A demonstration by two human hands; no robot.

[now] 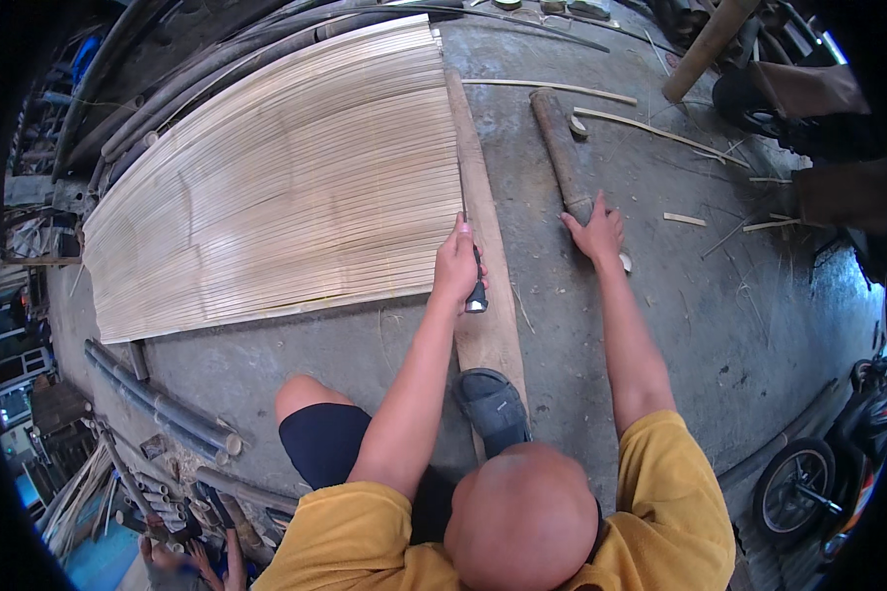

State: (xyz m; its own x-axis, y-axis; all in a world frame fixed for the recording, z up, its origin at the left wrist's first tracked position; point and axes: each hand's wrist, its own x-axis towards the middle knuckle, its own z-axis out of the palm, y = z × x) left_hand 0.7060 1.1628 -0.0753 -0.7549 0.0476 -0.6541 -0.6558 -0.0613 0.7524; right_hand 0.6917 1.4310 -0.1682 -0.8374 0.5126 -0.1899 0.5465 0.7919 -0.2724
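Note:
My left hand (455,266) is closed round the black handle of a hand tool (476,295) with a thin, narrow blade; its exact kind is unclear. The blade lies along the right edge of a wide mat of pale bamboo slats (296,187), beside a long wooden plank (478,177). Farther right, my right hand (598,234) has its thumb and fingers spread at the near end of a brown bamboo pole piece (558,148). It touches or nearly touches that end. My sandalled foot (496,406) rests on the plank's near part.
Thin bamboo strips (660,133) lie scattered on the concrete floor (601,335) to the right. Dark poles (163,404) lie at the near left. A motorcycle (808,483) stands at the lower right. Another person's hands (202,566) show at the lower left.

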